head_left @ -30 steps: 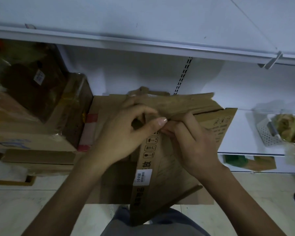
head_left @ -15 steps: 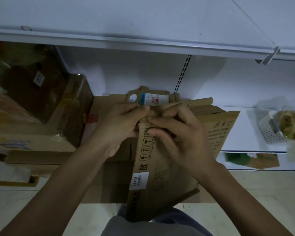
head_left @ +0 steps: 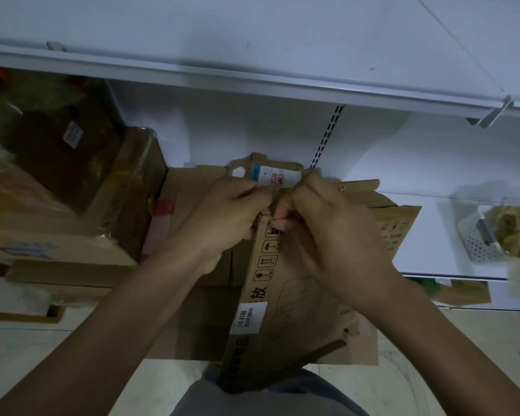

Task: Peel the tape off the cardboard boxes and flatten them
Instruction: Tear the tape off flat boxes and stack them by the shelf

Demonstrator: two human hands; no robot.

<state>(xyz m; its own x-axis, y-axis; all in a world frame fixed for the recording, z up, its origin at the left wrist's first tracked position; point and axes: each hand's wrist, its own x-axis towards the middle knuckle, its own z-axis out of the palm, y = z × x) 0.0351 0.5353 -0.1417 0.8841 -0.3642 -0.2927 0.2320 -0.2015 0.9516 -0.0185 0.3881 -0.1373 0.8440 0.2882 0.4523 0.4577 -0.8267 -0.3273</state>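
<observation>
Before the white shelf, held upright: flattened cardboard box, white label on its side. At its top edge, 2 hands nearly touching. Left hand curled, pinching a strip of tape. Right hand curled too, gripping the box's top edge just beside that strip.

Left hand and right hand touch, fingers curled.
</observation>
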